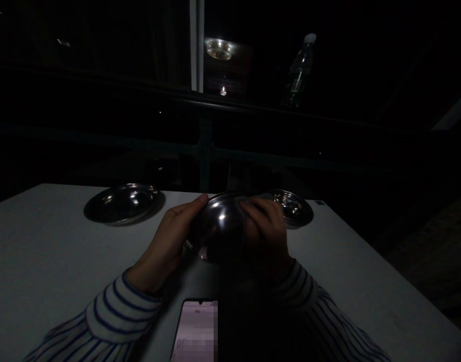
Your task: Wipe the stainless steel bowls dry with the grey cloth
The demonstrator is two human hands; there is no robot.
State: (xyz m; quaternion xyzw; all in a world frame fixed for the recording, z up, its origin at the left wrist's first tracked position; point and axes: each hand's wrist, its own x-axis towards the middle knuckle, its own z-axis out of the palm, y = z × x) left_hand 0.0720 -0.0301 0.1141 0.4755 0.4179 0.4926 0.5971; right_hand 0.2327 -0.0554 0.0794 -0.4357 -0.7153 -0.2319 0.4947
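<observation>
A shiny metal bowl (221,221) is held tilted above the white table, its rounded side towards me. My left hand (170,234) grips it at the left, the thumb along the upper edge. My right hand (268,226) is closed against its right side, fingers curled and pressed to the surface. A thin greyish edge shows by those fingers; dimness and blur hide what it is. Behind my right hand lies a second metal bowl (296,208), partly covered by it. To the left stands a wide, shallow metal dish (120,203).
A phone (194,332) with a lit screen lies on the white table (57,251) near me, partly in shadow. Beyond the far edge, a clear plastic bottle (300,73) stands on a dark ledge beside a window with a pale frame bar (197,45). The surroundings are very dark.
</observation>
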